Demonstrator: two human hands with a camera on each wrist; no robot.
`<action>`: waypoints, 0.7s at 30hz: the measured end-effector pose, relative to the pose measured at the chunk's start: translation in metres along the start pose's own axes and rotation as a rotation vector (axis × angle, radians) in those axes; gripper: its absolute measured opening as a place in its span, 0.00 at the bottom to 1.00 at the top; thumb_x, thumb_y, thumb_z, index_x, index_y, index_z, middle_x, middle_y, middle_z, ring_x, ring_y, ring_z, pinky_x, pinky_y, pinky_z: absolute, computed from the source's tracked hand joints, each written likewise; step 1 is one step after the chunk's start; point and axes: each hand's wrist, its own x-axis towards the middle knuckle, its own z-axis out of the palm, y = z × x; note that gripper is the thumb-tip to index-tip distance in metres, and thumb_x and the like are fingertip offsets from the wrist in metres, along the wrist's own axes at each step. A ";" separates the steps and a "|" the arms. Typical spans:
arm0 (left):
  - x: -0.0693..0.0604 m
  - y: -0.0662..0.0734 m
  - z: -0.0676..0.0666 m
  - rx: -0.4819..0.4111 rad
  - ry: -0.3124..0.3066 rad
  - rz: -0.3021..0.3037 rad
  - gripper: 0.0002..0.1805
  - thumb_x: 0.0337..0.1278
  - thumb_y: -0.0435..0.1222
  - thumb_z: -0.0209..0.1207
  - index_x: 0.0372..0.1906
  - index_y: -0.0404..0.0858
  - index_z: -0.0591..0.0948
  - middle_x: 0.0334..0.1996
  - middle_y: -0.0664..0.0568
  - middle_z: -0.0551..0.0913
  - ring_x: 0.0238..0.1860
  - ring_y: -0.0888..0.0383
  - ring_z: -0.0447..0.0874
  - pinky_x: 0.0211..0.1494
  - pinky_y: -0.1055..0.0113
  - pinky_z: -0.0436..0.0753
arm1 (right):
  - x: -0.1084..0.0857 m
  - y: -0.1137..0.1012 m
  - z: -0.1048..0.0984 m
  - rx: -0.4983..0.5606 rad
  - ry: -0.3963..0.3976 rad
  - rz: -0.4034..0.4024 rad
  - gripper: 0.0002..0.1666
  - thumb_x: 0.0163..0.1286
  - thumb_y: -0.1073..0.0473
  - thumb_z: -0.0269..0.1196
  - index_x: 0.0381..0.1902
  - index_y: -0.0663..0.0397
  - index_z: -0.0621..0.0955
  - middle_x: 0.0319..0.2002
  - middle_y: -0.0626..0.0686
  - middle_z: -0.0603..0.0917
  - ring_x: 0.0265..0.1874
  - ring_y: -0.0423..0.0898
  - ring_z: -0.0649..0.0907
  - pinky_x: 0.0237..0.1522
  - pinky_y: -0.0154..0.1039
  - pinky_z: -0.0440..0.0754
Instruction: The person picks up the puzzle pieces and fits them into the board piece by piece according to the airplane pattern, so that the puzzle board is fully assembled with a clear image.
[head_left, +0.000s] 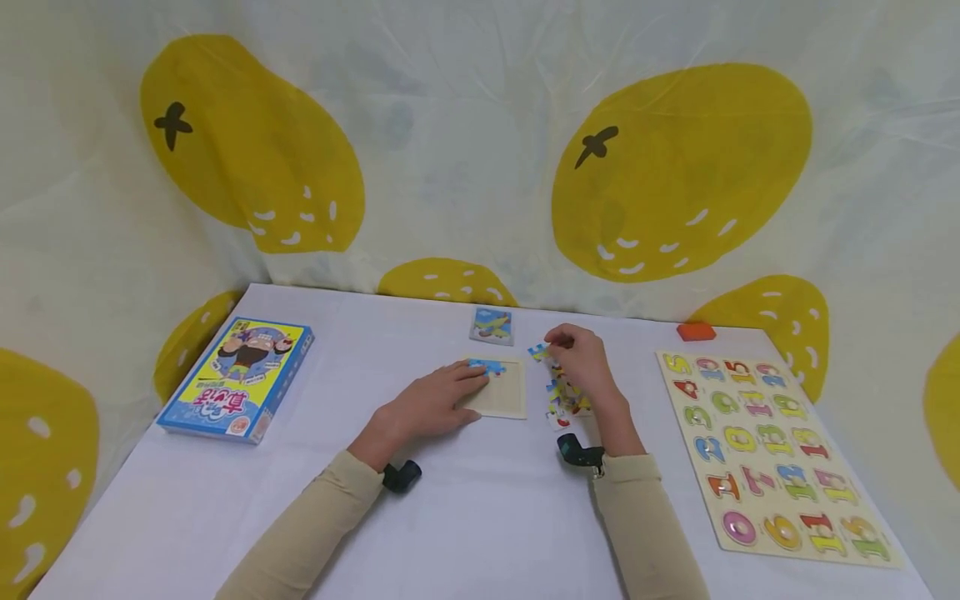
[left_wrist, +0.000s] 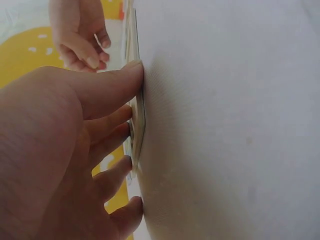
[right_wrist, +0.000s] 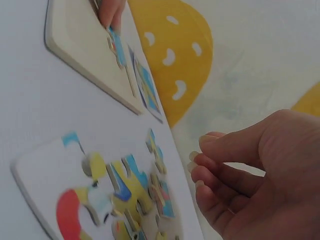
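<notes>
My left hand [head_left: 442, 398] rests along the left side of a pale wooden puzzle tray [head_left: 512, 402]. Its thumb touches the tray's near edge, as the left wrist view shows. Blue jigsaw pieces [head_left: 491, 367] lie at the tray's far left corner, against the fingers. Over a cluster of loose jigsaw pieces [right_wrist: 125, 190] hovers my right hand [head_left: 581, 360], fingers loosely bent. In the right wrist view nothing shows between its thumb and fingers. A blue-and-yellow piece [head_left: 537, 352] lies beside its fingertips in the head view. Part of the cluster is hidden under that hand.
Beyond the tray lies a small airplane picture [head_left: 492, 325]. A blue-and-yellow box [head_left: 240, 379] lies at the left. At the right are a wooden number board [head_left: 772, 454] and a red block [head_left: 696, 332]. Patterned cloth hangs behind the white-covered table [head_left: 480, 525].
</notes>
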 end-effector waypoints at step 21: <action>0.000 0.000 -0.001 -0.012 -0.024 -0.007 0.35 0.70 0.53 0.55 0.77 0.48 0.62 0.78 0.59 0.58 0.81 0.53 0.47 0.80 0.52 0.60 | -0.006 0.016 -0.011 -0.155 -0.104 0.115 0.18 0.63 0.65 0.67 0.51 0.61 0.79 0.43 0.61 0.79 0.40 0.54 0.77 0.39 0.40 0.76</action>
